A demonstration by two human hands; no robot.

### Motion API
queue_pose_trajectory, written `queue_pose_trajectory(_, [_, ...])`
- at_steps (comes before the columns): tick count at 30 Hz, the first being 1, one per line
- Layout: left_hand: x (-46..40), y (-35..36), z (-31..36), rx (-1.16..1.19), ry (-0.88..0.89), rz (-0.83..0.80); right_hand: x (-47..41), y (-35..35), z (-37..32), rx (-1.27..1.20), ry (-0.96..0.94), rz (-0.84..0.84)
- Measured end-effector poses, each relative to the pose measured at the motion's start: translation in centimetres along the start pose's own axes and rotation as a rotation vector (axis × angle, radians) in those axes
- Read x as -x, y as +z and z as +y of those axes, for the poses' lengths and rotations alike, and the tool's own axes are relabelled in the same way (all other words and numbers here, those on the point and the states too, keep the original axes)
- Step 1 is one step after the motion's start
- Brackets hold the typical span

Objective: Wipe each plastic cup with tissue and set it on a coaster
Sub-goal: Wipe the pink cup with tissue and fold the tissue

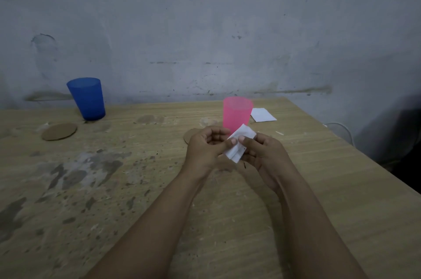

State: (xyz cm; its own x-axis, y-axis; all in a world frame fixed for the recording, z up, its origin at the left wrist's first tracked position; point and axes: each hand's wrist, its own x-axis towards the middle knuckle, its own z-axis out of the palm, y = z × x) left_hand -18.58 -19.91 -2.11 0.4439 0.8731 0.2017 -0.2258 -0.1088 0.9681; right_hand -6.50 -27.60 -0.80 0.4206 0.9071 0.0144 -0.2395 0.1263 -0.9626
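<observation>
- Table point(296, 187): one wooden top, stained and speckled, set against a grey wall point(205, 16); it carries every item listed below.
- Hands, two: left hand point(205, 149) and right hand point(262, 153) meet above the table's middle. Each grip is closed on the same folded tissue point(239, 142), thumb pressed against fingers; neither touches a cup.
- Cups, two: the pink cup point(237, 113) stands upright just beyond the two grips, mouth up. The blue cup point(87, 98) stands upright well off to the left of the left grip, near the wall, tilted only by the wide lens.
- Coasters, two: one round brown coaster point(59, 131) lies bare, far left of the grips and just in front of the blue cup. A second coaster point(189, 136) shows only as a brown edge just behind the left hand; whether the pink cup stands on it cannot be told.
- Tissues, two: the one held, plus a spare tissue point(263, 114) lying flat beyond the right grip, just right of the pink cup.
- Step in hand, as judged: readying the tissue before wiping, apparently for the pink cup.
- Next move calls for: one hand releasing the tissue to take up the nearby cup, the other keeping the tissue for wiping.
</observation>
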Motion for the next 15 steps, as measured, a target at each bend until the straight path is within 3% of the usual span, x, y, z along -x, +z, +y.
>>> queue_pose_trajectory(4, [-0.04,0.12,-0.11,0.038,-0.027,0.025,-0.10,0.04,0.06,0.069,-0.099,0.142])
queue_pose_trajectory(15, [-0.26,0.22,-0.21,0.235,-0.125,-0.010,0.01,0.57,0.08,0.069,-0.049,0.082])
